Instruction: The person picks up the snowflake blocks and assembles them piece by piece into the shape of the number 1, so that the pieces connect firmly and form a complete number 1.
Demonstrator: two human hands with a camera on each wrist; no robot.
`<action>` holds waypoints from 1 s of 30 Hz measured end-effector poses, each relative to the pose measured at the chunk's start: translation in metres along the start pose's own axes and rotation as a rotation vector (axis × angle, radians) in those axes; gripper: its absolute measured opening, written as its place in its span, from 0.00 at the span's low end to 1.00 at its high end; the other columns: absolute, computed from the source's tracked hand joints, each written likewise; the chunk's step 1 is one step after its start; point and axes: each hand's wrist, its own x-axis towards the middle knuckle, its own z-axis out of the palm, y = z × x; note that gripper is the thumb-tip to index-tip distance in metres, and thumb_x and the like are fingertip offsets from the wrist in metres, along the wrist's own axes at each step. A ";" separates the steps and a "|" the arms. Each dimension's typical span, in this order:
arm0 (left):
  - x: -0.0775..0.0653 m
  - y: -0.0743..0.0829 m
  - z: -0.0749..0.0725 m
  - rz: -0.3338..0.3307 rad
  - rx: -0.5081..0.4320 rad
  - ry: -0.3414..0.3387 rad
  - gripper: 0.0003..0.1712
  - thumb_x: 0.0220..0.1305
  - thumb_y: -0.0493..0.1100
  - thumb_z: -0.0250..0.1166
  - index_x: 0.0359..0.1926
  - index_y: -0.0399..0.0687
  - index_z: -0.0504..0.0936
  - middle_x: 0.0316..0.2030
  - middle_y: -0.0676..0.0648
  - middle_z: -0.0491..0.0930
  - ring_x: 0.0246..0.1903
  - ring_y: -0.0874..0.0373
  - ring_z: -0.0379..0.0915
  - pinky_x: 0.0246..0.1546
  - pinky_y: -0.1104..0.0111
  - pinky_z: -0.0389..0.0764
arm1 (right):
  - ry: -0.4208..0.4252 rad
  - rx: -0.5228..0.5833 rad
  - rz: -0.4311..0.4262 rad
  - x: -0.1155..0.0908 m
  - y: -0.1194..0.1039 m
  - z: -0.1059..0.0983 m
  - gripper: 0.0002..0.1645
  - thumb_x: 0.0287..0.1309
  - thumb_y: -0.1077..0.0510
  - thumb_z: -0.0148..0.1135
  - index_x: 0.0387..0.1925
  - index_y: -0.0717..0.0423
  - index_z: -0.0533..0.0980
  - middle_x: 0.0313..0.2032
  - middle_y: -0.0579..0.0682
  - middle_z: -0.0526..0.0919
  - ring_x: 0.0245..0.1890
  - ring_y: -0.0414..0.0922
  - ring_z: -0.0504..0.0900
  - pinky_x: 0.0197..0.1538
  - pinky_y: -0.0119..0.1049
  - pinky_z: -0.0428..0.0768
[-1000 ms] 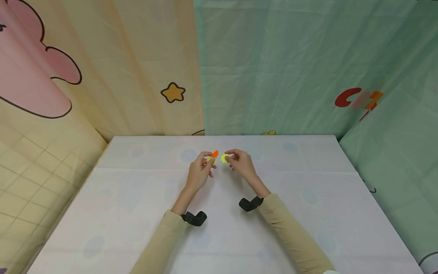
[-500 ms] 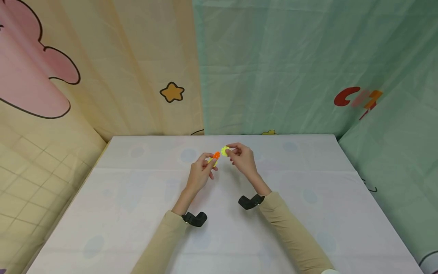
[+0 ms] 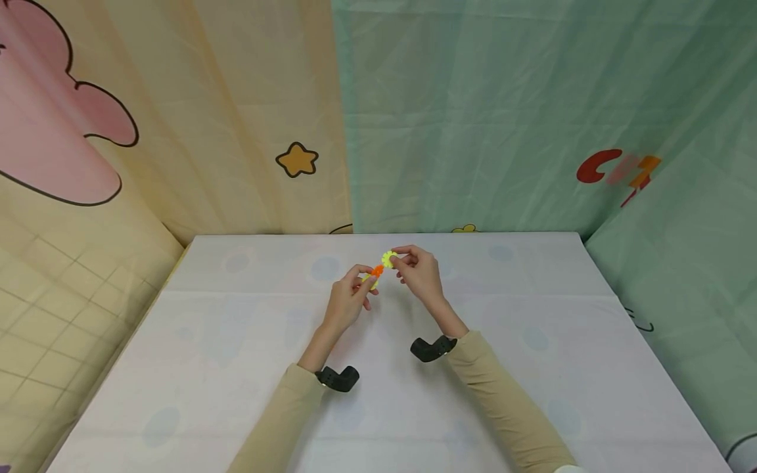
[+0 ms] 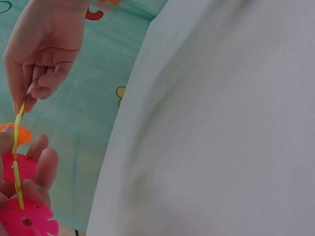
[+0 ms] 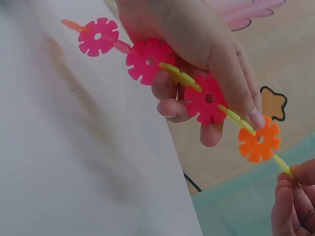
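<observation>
My left hand [image 3: 345, 299] holds a chain of slotted plastic snowflake discs above the table. In the right wrist view the chain runs from a small orange end piece through pink discs [image 5: 150, 61] and edge-on yellow discs [image 5: 180, 76] to an orange disc [image 5: 259, 140]. The left thumb tip lies at the orange disc and the yellow one beside it. My right hand [image 3: 422, 272] pinches another yellow disc [image 3: 388, 259] between thumb and fingers. Its edge meets the orange disc's rim; whether their slots interlock is hard to tell. Left fingers partly hide the chain.
A white cloth with faint spots covers the table [image 3: 473, 394]. A yellow curtain [image 3: 248, 98] and a green curtain [image 3: 461, 118] hang behind its far edge. Each wrist wears a black camera [image 3: 338, 379].
The right hand moved slightly away from me with its yellow disc, then stayed there. The left hand shifted a little rightward, bringing the orange disc against that yellow disc.
</observation>
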 end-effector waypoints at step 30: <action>0.003 0.004 0.013 0.053 0.049 0.028 0.13 0.68 0.46 0.58 0.50 0.47 0.77 0.29 0.37 0.84 0.11 0.57 0.68 0.17 0.73 0.63 | -0.015 0.011 0.035 0.001 -0.003 -0.008 0.10 0.60 0.61 0.63 0.41 0.61 0.83 0.25 0.60 0.82 0.15 0.37 0.76 0.26 0.27 0.78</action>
